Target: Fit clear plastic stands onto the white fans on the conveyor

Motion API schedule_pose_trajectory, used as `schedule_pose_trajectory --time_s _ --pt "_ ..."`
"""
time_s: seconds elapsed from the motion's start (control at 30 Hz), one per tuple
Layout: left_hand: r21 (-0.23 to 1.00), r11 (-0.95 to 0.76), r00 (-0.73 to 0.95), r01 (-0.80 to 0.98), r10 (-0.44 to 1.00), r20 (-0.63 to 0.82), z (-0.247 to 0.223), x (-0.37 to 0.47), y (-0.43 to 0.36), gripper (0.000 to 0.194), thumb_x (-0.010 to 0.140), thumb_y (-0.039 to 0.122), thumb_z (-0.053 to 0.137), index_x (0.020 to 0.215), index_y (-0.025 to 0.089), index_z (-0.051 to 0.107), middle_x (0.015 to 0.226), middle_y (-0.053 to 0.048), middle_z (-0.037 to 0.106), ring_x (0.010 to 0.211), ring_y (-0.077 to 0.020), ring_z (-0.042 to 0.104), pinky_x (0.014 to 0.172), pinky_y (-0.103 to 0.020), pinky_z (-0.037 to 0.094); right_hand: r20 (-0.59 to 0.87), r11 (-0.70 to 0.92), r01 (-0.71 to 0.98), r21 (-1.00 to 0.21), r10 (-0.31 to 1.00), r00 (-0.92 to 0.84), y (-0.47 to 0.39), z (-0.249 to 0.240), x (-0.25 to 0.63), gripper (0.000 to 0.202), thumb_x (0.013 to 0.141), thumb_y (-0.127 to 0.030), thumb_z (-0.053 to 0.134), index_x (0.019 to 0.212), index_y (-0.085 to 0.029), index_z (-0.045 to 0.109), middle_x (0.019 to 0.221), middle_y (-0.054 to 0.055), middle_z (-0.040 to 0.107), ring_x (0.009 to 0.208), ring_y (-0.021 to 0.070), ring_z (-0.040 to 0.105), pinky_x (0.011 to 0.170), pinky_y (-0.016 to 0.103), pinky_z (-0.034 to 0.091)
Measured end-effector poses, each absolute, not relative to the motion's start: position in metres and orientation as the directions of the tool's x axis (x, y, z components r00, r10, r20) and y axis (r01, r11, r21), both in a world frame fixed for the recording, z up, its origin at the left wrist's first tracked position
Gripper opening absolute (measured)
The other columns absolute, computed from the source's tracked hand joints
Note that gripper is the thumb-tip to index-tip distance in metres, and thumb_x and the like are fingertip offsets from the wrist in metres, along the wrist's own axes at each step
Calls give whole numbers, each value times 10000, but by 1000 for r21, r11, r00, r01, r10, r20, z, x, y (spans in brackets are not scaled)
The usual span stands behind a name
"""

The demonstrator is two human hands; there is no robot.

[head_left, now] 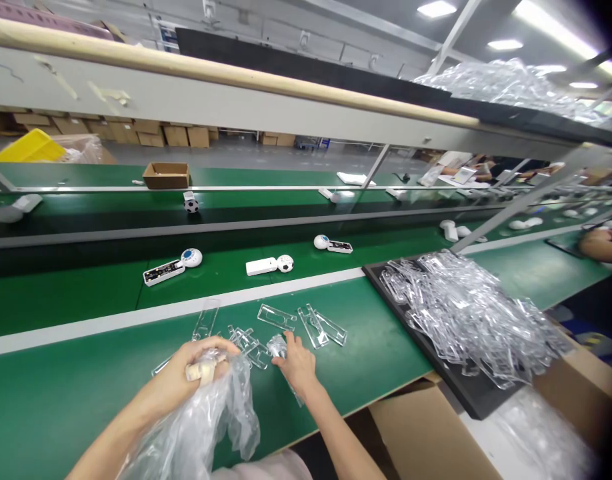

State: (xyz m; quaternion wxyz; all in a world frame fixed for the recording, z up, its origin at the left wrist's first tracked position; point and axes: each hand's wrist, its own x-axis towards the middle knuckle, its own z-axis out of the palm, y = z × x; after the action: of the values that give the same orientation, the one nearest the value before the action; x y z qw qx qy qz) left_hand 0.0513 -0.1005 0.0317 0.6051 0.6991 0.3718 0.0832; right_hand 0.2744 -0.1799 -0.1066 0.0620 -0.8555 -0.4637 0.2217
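Note:
My left hand [199,367] is closed round the gathered top of a clear plastic bag [206,420], which hangs down in front of me. A pale band or tape wraps one of its fingers. To its right, my right hand [297,363] has its fingers bent round a clear plastic piece [277,347] near the green table [356,373]. Several clear plastic frames lie just beyond both hands, among them a frame [276,316] on its own and a pair of overlapping frames [313,328].
A black tray [416,340] heaped with clear frames stands at the right, above a cardboard box [431,433]. White devices, one with a football-patterned ball [285,263], lie on the green belt [226,280]. A person's arm [603,245] shows at the far right.

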Motion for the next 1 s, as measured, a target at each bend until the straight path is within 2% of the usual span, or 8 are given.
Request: schedule_pose_trajectory --time_s 0.17,0.3,0.4,0.47,0.53,0.63,0.8,1.0 --pt "920 6 762 391 558 -327 26 59 -103 246 787 428 555 768 183 538 748 2 556 671 -143 484 633 -246 385 -160 -387 765 -514 920 358 -187 -93 286 204 900 -230 410 995 -256 589 884 -2 654 798 155 627 684 241 408" --pt "916 -4 771 401 541 -335 17 69 -108 295 766 388 579 997 204 572 749 20 557 653 -137 483 630 -242 382 32 -207 710 -673 951 307 -190 -69 288 298 926 -237 333 794 -208 598 799 13 635 724 153 605 693 261 428" --pt "901 -54 780 431 524 -342 14 67 -109 379 768 391 579 1109 227 584 841 -2 613 701 -155 530 668 -254 406 -33 -244 750 -615 958 284 -196 -56 276 176 871 -277 500 1010 -208 584 949 29 629 702 157 608 696 291 461" --pt "890 -78 783 449 514 -350 14 59 -107 361 776 422 571 1073 223 618 911 -26 635 746 -170 556 682 -259 417 -85 -219 827 -517 975 205 -206 -58 263 401 779 -295 645 1155 -218 528 1070 55 601 834 200 615 733 321 477" --pt "876 -93 768 473 532 -357 15 47 -104 356 788 454 557 1039 216 637 922 -33 644 749 -173 562 679 -259 418 -142 -166 896 -412 983 117 -222 -69 248 504 707 -263 721 1170 -221 527 1095 66 591 980 252 581 790 352 473" --pt "857 -80 715 509 594 -369 17 29 -98 351 798 474 545 1011 215 649 899 -30 651 734 -170 561 666 -255 411 -248 -141 936 -323 967 60 -243 -92 231 448 720 -128 679 1138 -230 554 1057 58 603 996 248 578 803 338 460" --pt "856 -38 680 516 625 -383 19 18 -97 344 805 470 547 1003 211 657 941 -46 658 784 -182 572 675 -253 415 -292 -157 906 -392 956 39 -243 -100 228 159 851 -123 517 890 -230 627 881 3 627 757 147 623 641 225 407" --pt "847 -80 698 526 609 -376 26 15 -106 493 790 469 572 1233 254 547 892 -13 649 751 -171 578 696 -260 440 5 -76 789 -610 995 99 -228 -44 230 225 913 -202 404 792 -213 593 771 0 588 639 117 565 612 212 391"
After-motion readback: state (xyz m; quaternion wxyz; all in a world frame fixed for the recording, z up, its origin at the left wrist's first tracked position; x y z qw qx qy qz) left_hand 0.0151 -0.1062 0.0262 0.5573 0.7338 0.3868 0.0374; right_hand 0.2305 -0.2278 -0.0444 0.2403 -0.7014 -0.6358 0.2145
